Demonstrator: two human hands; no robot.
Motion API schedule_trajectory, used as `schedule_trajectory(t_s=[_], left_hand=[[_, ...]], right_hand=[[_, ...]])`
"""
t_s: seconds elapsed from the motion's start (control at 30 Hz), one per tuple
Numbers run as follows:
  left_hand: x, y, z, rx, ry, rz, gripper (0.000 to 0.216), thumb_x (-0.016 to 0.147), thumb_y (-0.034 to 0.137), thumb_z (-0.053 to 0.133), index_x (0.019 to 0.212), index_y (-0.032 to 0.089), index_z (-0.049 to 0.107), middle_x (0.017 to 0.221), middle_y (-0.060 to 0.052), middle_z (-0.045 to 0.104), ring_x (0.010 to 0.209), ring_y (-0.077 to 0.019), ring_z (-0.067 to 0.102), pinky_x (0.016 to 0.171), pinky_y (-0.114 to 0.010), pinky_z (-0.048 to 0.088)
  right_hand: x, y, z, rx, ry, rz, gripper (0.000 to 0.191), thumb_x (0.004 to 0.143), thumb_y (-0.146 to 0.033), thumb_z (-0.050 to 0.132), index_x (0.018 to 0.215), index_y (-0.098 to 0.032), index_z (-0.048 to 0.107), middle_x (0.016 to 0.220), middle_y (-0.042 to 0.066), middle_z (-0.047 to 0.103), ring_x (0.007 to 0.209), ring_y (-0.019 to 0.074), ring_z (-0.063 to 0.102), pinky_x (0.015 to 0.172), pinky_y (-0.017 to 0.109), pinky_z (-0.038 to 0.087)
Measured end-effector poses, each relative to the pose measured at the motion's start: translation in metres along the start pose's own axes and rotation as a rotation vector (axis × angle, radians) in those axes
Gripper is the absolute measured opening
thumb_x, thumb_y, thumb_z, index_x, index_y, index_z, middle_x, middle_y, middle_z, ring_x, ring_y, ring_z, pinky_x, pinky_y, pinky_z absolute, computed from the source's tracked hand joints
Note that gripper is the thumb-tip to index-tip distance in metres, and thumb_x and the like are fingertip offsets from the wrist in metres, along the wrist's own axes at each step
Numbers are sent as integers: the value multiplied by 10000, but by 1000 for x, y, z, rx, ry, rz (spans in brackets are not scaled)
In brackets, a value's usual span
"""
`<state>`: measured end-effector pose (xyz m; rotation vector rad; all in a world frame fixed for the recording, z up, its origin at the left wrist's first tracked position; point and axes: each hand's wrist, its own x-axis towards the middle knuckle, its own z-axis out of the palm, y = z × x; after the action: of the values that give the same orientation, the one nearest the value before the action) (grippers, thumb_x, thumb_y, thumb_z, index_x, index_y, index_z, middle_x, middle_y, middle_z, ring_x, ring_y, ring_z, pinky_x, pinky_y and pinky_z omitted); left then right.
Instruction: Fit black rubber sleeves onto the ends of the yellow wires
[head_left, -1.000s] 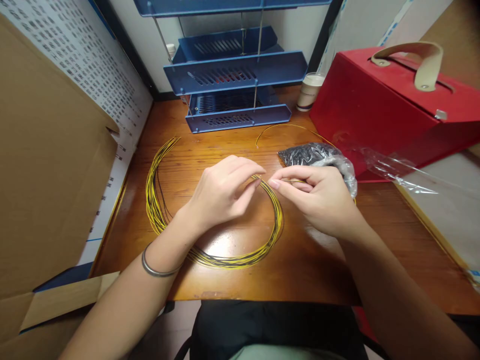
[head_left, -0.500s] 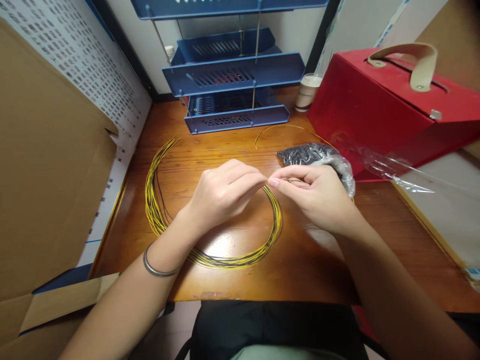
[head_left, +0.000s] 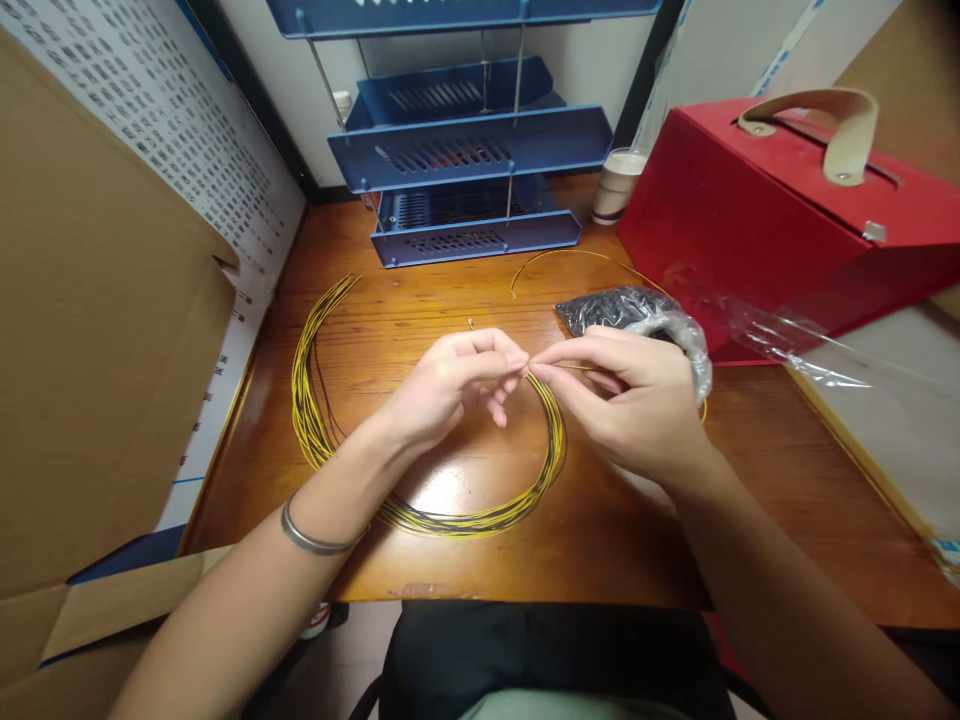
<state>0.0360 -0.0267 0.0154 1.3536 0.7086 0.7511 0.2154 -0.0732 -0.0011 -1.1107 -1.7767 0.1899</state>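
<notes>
My left hand point(head_left: 466, 385) and my right hand point(head_left: 626, 395) meet fingertip to fingertip above the coil. Between the right thumb and index finger runs a thin yellow wire point(head_left: 574, 367). The left thumb and index finger are pinched on it at the join, while the other left fingers curl loosely below. A small wire end point(head_left: 471, 323) pokes out beyond the left hand. Under both hands lies a loose coil of yellow and black wires point(head_left: 555, 430) on the wooden table point(head_left: 637, 540). What sits exactly between the fingertips is too small to make out.
Behind my right hand lies a clear plastic bag of small black pieces point(head_left: 622, 305). A single wire point(head_left: 562, 252) curves behind it. Farther back stand a blue tray rack point(head_left: 472, 155), a paper cup point(head_left: 619, 185) and a red box point(head_left: 750, 220). Cardboard point(head_left: 97, 300) borders the left.
My left hand has turned, so its thumb and curled lower fingers now show. A small wire end has come into sight behind it. My right hand keeps its pinch, shifted slightly left.
</notes>
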Motion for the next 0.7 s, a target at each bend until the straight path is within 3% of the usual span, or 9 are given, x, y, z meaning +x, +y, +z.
schedule_trajectory(t_s=[0.1,0.2,0.3,0.4,0.5,0.6,0.7], left_hand=[[3,-2,2,-155,5,-133,161,722,237,648,615,152,564,544,23,467,481,-75,426,389,-185,439],[3,-4,2,-73,41,-76,178,742,253,665,628,148,578,556,21,489,494,-79,453,419,-196,474],[1,-4,-2,213,113,116,230,851,320,643,710,141,611,658,-12,594,550,-97,544,501,-227,523],[-1,-5,-9,684,188,484,169,914,268,594,863,130,679,804,-56,689,673,-123,621,614,-244,543],[-1,-7,-16,1042,116,820,166,917,160,577,1027,130,698,971,-92,738,852,-157,672,787,-288,561],[0,-9,-19,1112,56,938,171,924,153,596,1070,137,682,1026,-98,750,921,-172,688,854,-304,557],[1,-10,-17,1083,51,916,140,928,179,613,1039,137,687,988,-95,758,888,-170,695,831,-297,553]], right_hand=[[0,-1,-1,-10,-17,-42,119,883,-201,669,828,-207,774,584,-17,565,504,96,408,530,270,349],[0,-1,-1,26,-49,50,109,874,-206,674,831,-200,774,610,-12,589,505,92,417,526,267,350],[0,-1,-1,136,-60,204,105,863,-235,681,834,-201,776,709,13,686,527,96,481,510,258,367],[1,-1,-2,257,-58,320,96,835,-227,691,808,-191,776,751,25,727,596,118,574,522,242,413],[5,-2,-4,308,-91,379,89,808,-207,697,764,-185,771,680,8,698,555,108,552,493,232,401],[8,-3,-6,326,-110,398,94,793,-198,696,734,-184,767,576,-12,620,493,93,485,447,233,342],[9,-4,-7,342,-116,410,99,787,-202,698,715,-183,762,530,-26,558,464,78,416,433,235,292]])
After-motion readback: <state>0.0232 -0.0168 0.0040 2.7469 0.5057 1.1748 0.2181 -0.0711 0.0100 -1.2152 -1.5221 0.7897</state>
